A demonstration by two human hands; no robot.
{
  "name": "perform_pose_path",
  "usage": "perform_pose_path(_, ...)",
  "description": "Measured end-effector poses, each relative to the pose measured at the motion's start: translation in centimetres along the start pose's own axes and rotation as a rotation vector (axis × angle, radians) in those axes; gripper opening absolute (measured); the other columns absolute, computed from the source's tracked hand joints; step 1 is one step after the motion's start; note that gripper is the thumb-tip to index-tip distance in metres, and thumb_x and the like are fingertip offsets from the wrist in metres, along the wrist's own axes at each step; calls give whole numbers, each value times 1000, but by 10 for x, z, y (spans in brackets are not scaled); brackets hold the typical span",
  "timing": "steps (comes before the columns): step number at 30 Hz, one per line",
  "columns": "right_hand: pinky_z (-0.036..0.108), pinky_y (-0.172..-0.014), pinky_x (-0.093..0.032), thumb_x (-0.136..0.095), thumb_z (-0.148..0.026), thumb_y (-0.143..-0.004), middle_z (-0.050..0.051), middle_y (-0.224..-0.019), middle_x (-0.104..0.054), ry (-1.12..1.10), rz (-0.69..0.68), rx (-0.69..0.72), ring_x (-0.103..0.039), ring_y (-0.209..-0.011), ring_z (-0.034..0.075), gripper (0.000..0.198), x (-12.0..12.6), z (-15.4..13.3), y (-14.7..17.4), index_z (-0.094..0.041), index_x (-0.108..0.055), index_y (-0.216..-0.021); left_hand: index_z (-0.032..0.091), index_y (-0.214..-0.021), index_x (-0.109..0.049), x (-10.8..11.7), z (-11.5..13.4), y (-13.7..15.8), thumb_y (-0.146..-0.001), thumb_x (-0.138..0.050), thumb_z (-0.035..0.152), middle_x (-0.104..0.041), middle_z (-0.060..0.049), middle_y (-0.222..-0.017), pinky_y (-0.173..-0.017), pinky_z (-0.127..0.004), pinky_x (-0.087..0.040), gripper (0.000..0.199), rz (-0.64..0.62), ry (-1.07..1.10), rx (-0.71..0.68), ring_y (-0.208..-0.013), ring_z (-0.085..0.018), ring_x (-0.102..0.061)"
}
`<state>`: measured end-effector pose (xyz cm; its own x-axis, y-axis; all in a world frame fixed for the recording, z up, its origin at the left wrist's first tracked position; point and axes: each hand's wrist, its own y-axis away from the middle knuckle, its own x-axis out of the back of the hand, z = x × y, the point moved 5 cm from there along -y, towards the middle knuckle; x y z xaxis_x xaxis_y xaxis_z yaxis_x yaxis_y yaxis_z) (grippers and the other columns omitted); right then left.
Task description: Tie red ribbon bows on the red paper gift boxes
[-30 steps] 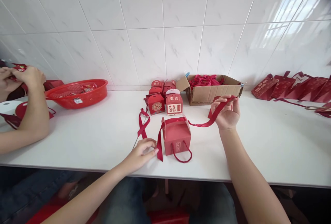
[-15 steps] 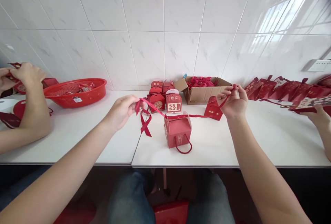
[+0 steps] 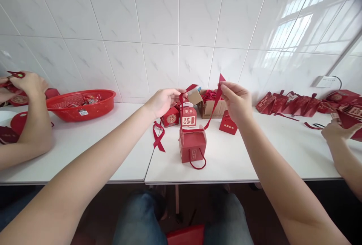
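A small red gift box (image 3: 193,145) with a twisted cord handle (image 3: 198,166) stands on the white table in front of me. A dark red ribbon (image 3: 214,111) runs through the top of the box, and its two ends rise to my hands. My left hand (image 3: 164,103) pinches one end, up and left of the box. The other end is pinched in my right hand (image 3: 236,99), its pointed tip sticking up past the fingers. Another loose ribbon (image 3: 158,139) lies on the table left of the box.
Several finished-looking red boxes (image 3: 189,118) and a cardboard carton (image 3: 212,110) of ribbons stand at the back. A red plastic basket (image 3: 98,113) is at left. One small red box (image 3: 228,125) sits right. Co-workers' hands (image 3: 29,84) handle red items at both sides.
My hands have come closer together and higher, drawing the ribbon ends up from a wide, nearly flat spread. The person at right has lowered and turned the red item.
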<state>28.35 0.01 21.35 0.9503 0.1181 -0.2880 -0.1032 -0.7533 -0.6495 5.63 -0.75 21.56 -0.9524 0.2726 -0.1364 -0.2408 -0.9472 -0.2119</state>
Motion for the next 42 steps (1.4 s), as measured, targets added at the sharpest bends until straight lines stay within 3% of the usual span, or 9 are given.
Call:
perform_pose_path(3, 28, -73, -55, -74, -27, -71, -1, -81, -70, 66, -3, 62, -65, -76, 12, 13, -14, -5, 2, -24, -71, -83, 13, -85, -66, -3, -3, 2, -63, -67, 5, -67, -3, -82, -73, -29, -49, 24, 7, 21, -98, -76, -14, -63)
perform_pose_path(9, 28, -67, -54, -77, -25, -66, -4, -74, -67, 3, 55, 0, -65, -70, 13, 48, -23, 0, -3, -30, -60, -111, 13, -90, -59, -1, -7, -1, -73, -65, 9, -69, -7, -84, -75, -33, -50, 18, 136, 75, -153, -75, -16, -65)
perform_pose_path(14, 24, -66, -53, -78, -29, -65, -2, -77, -67, 0, 43, -83, -63, -69, 10, 20, -24, 5, -6, -21, -68, -81, 12, -81, -57, 0, -3, -5, -82, -56, 14, -67, -8, -78, -72, -32, -49, 3, 103, 67, -152, -72, -17, -65)
perform_pose_path(19, 22, -61, -50, -76, -31, -67, -3, -71, -64, -2, 19, -99, -60, -67, 9, 14, -22, 4, -8, -21, -68, -72, 16, -77, -51, -8, 2, -3, -82, -51, 7, -51, 2, -61, -58, -23, -42, 10, 82, 152, -149, -56, -9, -52)
perform_pose_path(24, 22, -61, -49, -76, -30, -67, -2, -71, -64, 6, 10, -123, -60, -66, 9, 14, -22, 2, -8, -20, -66, -70, 20, -72, -40, -22, 4, 1, -83, -63, 31, -39, 6, -61, -49, -20, -34, 28, 78, 231, -169, -48, -6, -38)
perform_pose_path(30, 24, -64, -51, -75, -34, -69, -1, -74, -65, 6, 15, -139, -62, -70, 10, 15, -21, 2, -9, -21, -66, -71, 17, -65, -41, -20, 1, -2, -90, -50, 19, -40, 4, -62, -50, -20, -34, 27, 106, 184, -200, -50, -6, -38)
perform_pose_path(36, 22, -64, -50, -74, -36, -70, -1, -77, -66, 38, 24, -138, -62, -71, 9, 17, -19, 0, -9, -22, -66, -73, 18, -67, -46, -16, 2, -2, -85, -61, 21, -37, 5, -59, -54, -20, -37, 23, 137, 149, -262, -50, -7, -37)
perform_pose_path(40, 21, -62, -48, -75, -36, -69, -2, -75, -65, 32, 28, -143, -60, -69, 9, 18, -20, 0, -8, -22, -65, -72, 18, -70, -49, -12, 4, -3, -83, -59, 19, -45, 4, -63, -55, -21, -39, 16, 161, 132, -288, -54, -8, -45)
perform_pose_path(42, 21, -62, -48, -75, -36, -69, -2, -74, -64, 21, 26, -146, -59, -68, 8, 18, -22, -1, -7, -22, -65, -71, 18, -72, -52, -8, 7, -2, -82, -60, 20, -50, 2, -67, -55, -22, -39, 13, 240, 58, -312, -57, -9, -48)
